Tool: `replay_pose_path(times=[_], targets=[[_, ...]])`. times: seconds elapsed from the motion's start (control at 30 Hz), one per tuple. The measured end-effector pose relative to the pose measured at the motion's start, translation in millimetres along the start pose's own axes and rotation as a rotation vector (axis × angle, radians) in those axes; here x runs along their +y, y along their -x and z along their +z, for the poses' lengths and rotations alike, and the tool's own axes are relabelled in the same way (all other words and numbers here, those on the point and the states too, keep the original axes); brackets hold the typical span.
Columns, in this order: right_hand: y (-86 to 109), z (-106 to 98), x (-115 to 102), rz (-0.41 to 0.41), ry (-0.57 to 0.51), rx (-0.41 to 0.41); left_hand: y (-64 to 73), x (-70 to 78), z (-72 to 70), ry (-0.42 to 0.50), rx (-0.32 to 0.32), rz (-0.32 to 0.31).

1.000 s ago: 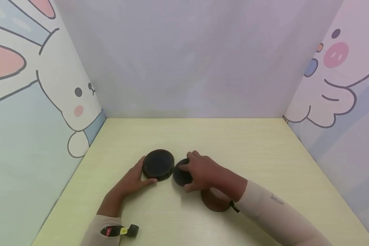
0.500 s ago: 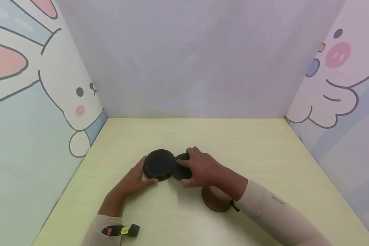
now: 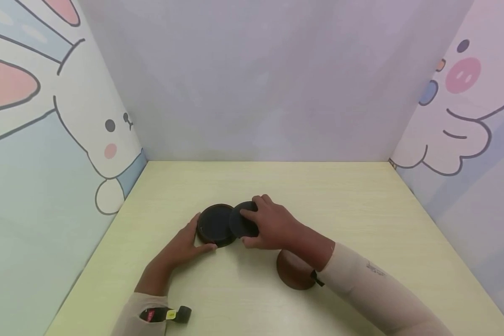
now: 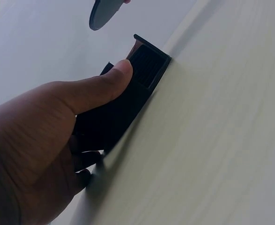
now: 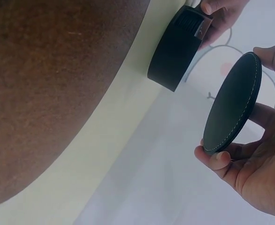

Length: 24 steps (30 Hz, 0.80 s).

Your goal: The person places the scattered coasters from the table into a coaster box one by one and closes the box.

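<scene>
My left hand [image 3: 184, 245] grips a round black coaster holder [image 3: 214, 225] that stands on the table, thumb on the near side and fingers round the far left. In the left wrist view, a slotted opening shows in the side of the holder [image 4: 111, 115]. My right hand [image 3: 274, 226] holds a thin round black coaster [image 3: 238, 223] by its edge, raised above the table. From the head, this coaster overlaps the holder's right rim. The right wrist view shows white stitching along the rim of the coaster [image 5: 233, 105], tilted and apart from the holder.
A brown round disc-like thing [image 3: 291, 273] lies on the pale wooden table [image 3: 235, 303], partly hidden under my right forearm. A grey wall [image 3: 269, 93] rises behind the table, with cartoon-printed walls on both sides.
My right hand has lifted the coaster and moved it away and slightly left, so it now overlaps the holder's right rim. The left hand and holder have stayed in place.
</scene>
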State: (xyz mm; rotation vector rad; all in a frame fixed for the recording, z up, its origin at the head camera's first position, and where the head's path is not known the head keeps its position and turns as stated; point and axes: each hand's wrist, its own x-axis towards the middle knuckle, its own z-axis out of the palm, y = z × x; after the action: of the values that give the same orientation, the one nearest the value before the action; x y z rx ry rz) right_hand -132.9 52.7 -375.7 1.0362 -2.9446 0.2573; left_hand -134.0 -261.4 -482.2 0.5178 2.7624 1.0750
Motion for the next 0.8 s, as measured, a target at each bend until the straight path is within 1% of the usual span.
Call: replay_pose_path(times=[0.27,0.43,0.63,0.8], targets=[[-9.5,0.6,-0.5,0.015,0.016,0.026,0.4,2.2,-0.4,0.003,0.004,0.004],[-17.7,0.5,-3.9,0.022,0.015,0.03,0.7,3.8,-1.4,0.004,-0.006,-0.01],[-29.4,4.5,-6.5,0.037,0.004,0.0,0.9,6.2,-3.0,0.011,-0.022,-0.031],[-38.6,6.8,-10.5,0.055,-0.027,-0.032,1.4,6.4,-2.8,0.006,-0.017,-0.017]])
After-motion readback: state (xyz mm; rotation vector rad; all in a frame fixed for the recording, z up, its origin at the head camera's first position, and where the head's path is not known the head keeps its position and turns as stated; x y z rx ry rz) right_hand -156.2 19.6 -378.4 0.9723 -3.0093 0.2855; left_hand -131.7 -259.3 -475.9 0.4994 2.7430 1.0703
